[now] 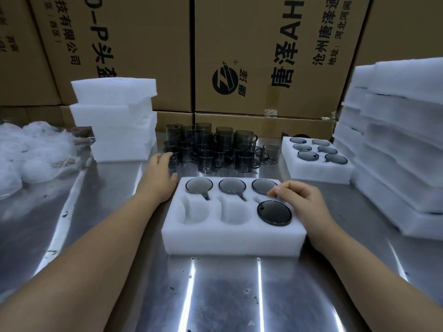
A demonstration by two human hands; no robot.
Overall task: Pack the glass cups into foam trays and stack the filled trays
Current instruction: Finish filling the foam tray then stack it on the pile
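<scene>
Glass cups [215, 147] stand loose behind foam tray [230, 240]. Left hand [160, 176] beside tray's back-left corner, fingers straight, gripping nothing, tips at nearest loose cup. Tray, on surface [215, 295], holds four seated cups [274, 213]. Right hand [302, 200] over tray's right edge, fingers curled; whether pinching anything, cannot tell.

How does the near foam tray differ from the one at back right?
The near tray holds four cups, with two front pockets empty; the far tray has all six pockets filled. The near tray lies before the loose cups; the far tray sits beside the tall foam stack. Both are white six-pocket foam trays.
</scene>
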